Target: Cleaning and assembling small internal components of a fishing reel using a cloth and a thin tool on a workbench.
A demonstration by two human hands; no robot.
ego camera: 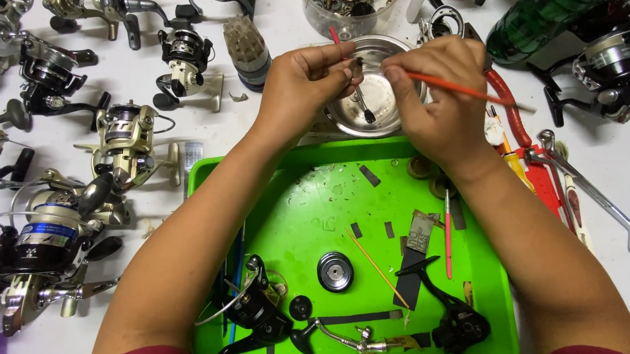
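Fingers of the left hand (302, 76) pinch a small dark reel part (355, 65) over the metal bowl (373, 94); the part sits just above the bowl's far rim, between both hands. The right hand (441, 97) closes thumb and forefinger on an orange-handled brush (463, 88), its handle running out to the right and its tip meeting the part. A second small brush (364, 104) leans inside the bowl.

To do this brushing well, it seems wise to keep the part low over the bowl so drips land there, to turn it slowly in the pinch, and to work with short strokes rather than pressure, since so small a piece could slip.

Nearer lies a green tray (508, 331) carrying a stripped black reel body (261, 314), a round silver-faced cap (335, 271), a black handle arm (458, 317) and a thin wooden stick (376, 266). Left of the tray, on the white table (209, 132), stand many spinning reels (126, 142). A clear tub of parts (349, 6) sits at the far edge, and a metal crank handle (594, 195) lies to the right.
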